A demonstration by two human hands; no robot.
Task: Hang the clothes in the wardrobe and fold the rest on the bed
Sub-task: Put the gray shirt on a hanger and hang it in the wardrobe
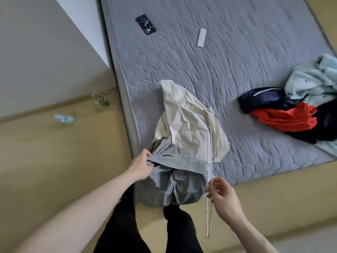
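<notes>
A grey garment (pixel 175 181) hangs over the near corner of the bed (pixel 237 66), with a cream garment (pixel 187 123) lying partly on top of it. My left hand (pixel 141 167) pinches the grey garment's hem at its left end. My right hand (pixel 221 196) pinches a thin white wire hanger (pixel 209 161), seen edge-on, which stretches from the cream garment down past the bed's edge. A heap of dark blue, red, black and pale blue clothes (pixel 295 110) lies at the bed's right side.
A dark phone (pixel 145 24) and a small white remote-like bar (pixel 201 37) lie on the grey quilted mattress farther away. On the wooden floor to the left are a plastic water bottle (pixel 63 119) and some cables (pixel 100 99). My black-trousered legs stand against the bed.
</notes>
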